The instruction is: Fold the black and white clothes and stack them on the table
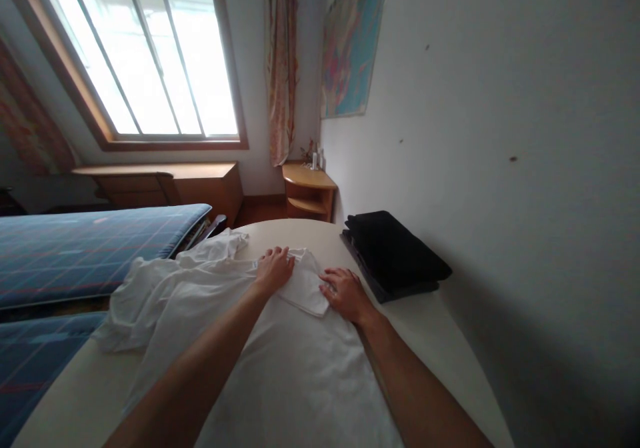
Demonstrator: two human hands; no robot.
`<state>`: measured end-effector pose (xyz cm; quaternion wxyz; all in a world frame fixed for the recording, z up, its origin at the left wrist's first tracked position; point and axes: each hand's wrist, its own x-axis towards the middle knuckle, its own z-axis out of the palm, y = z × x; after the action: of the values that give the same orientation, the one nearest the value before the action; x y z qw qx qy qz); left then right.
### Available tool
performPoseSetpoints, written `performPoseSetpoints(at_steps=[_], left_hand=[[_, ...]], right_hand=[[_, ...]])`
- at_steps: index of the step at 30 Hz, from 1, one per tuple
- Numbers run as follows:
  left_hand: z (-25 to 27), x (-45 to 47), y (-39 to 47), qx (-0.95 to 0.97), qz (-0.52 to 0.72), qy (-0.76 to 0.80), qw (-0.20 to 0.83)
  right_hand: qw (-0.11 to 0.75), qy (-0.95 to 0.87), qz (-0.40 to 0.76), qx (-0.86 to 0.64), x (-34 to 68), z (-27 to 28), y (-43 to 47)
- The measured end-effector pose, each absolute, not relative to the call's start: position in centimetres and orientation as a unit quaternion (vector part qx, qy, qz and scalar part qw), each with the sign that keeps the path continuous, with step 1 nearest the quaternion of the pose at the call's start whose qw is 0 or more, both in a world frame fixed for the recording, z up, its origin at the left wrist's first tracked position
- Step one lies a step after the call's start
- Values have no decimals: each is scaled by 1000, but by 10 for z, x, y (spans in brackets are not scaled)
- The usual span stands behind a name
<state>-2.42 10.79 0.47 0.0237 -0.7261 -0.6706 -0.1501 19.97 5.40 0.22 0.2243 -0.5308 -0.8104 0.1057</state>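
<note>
A white T-shirt (300,368) lies spread over the table, its sleeve (303,291) folded inward across the body. My left hand (275,269) rests palm down on the shirt near its collar, at the inner side of that sleeve, fingers apart and slightly bent. On the sleeve's right edge lies my right hand (345,293), its fingers spread over the cloth. The shirt's left part is bunched in loose wrinkles and reaches the table's left side. The cloth under both palms is hidden.
A folded stack of black clothes (395,251) sits on the pale round table (445,341), near the white wall. Blue plaid mattresses (90,248) stand along the left. Farther off are a wooden desk (200,171) beneath the window and a corner shelf (310,178).
</note>
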Motion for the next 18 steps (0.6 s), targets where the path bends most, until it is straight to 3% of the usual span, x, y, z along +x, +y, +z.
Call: performPoseSetpoints(at_steps=[18], left_hand=[[3, -5, 118, -771, -153, -617, 29]], right_hand=[[226, -813, 95, -529, 189, 5, 49]])
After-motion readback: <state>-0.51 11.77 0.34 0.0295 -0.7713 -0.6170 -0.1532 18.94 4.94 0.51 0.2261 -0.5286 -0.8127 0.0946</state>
